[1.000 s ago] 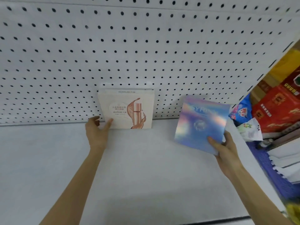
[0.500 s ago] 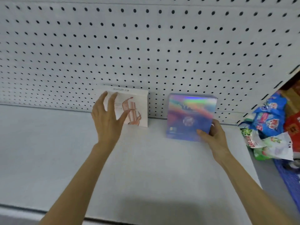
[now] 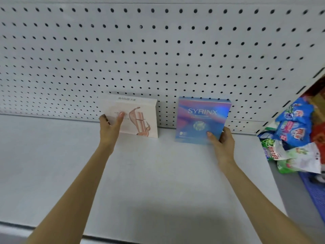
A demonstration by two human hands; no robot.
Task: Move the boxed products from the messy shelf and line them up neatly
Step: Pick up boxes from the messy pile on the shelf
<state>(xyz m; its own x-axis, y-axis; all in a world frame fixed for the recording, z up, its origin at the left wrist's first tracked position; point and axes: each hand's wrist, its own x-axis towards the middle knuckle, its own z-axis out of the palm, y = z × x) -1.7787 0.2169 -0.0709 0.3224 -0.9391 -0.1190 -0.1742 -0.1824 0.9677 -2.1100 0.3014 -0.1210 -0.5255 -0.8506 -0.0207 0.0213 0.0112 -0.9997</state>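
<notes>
Cardboard, two boxes, both upright on the white shelf (image 3: pixel 158 173) with backs near the pegboard (image 3: pixel 158 50) and printed fronts facing me. The cream box (image 3: pixel 139 118) stood on the left and the blue box (image 3: pixel 200 118) on the right, with a clear gap between them, not touching. My left hand (image 3: pixel 110 128) pinched the cream box at its left edge, thumb on the front face and the other fingers wrapped round the side. My right hand (image 3: pixel 222 140) gripped the blue box at its lower right corner, thumb on the front, fingers curled round the right side. The base of the blue box looked to sit a little nearer me than the cream one's, so I'd call the fronts not quite flush. Progress as I judged it: two boxes in place and the row started, early stage. Left to do: let go of both, close the gap or even it, square the fronts, then fetch more. The messy part was at the far right, a heap of pouches (image 3: pixel 295 134) and something red behind. I couldn't tell how many boxes were left there.
</notes>
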